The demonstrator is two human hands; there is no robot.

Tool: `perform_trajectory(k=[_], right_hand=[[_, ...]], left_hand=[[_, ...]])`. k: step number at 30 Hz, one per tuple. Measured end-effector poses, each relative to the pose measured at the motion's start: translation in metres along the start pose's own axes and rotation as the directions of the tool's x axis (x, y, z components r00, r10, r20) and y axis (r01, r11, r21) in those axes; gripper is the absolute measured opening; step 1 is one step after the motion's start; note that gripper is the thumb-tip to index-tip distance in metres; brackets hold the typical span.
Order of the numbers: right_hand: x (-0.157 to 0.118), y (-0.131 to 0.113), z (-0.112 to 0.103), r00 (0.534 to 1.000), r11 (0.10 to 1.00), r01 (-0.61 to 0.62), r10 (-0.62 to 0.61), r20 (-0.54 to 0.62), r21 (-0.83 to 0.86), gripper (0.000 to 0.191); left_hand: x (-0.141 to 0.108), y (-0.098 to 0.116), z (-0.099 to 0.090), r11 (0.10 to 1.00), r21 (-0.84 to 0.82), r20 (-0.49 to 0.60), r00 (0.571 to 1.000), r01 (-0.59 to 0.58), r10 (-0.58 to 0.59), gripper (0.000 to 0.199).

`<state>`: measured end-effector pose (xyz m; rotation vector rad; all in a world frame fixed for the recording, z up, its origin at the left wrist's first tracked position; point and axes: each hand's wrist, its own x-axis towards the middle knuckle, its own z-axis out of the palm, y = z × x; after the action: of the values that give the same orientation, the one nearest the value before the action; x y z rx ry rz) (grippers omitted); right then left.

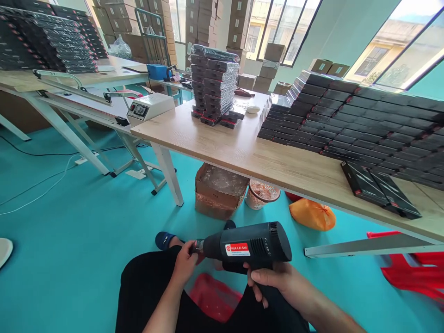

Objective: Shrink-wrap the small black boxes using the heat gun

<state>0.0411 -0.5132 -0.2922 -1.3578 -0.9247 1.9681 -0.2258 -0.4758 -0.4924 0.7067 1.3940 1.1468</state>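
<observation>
A black heat gun (255,243) with a red and white label lies level above my lap, its nozzle toward the left. My right hand (272,280) is wrapped round its handle from below. At the nozzle end, my left hand (186,261) has its fingers closed at the metal tip; whether they grip the tip or a small thing there is hidden. Beneath the gun, between my black-clothed legs, a red surface (215,298) shows, perhaps a stool.
A wooden table (243,157) ahead bears stacks of wrapped black boxes (367,120). Under it are a carton (218,194), a bin (262,192) and an orange bag (312,215). A sealing machine (151,106) stands left; a metal table leg (354,246) lies right.
</observation>
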Motion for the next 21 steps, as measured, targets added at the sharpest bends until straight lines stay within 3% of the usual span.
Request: perform_trajectory(k=[3, 6, 8, 15, 19, 21], right_hand=[[0.006, -0.010, 0.006, 0.996, 0.997, 0.013, -0.020, -0.086, -0.080, 0.037], [0.010, -0.014, 0.010, 1.000, 0.990, -0.030, 0.031, 0.001, -0.141, 0.029], [0.013, -0.014, 0.013, 0.997, 0.988, -0.017, 0.028, 0.066, -0.153, 0.025], [0.027, -0.016, 0.013, 0.993, 0.983, 0.025, -0.003, 0.120, -0.183, 0.012], [0.026, -0.020, 0.012, 0.999, 0.979, 0.015, -0.008, 0.037, -0.203, 0.014], [0.026, -0.019, 0.014, 0.998, 0.977, -0.010, 0.023, 0.058, -0.214, 0.013]], left_hand=[[0.001, -0.002, -0.006, 0.938, 0.279, -0.007, 0.976, -0.205, 0.216, 0.025], [0.004, -0.005, -0.009, 0.893, 0.354, 0.006, 0.955, -0.279, 0.296, 0.021], [0.005, -0.005, -0.007, 0.901, 0.327, -0.005, 0.953, -0.286, 0.304, 0.022], [0.004, -0.002, -0.004, 0.947, 0.204, -0.029, 0.965, -0.249, 0.260, 0.027], [0.005, -0.004, -0.007, 0.914, 0.284, -0.017, 0.951, -0.291, 0.308, 0.027], [0.006, -0.004, -0.007, 0.908, 0.290, -0.017, 0.947, -0.303, 0.321, 0.029]])
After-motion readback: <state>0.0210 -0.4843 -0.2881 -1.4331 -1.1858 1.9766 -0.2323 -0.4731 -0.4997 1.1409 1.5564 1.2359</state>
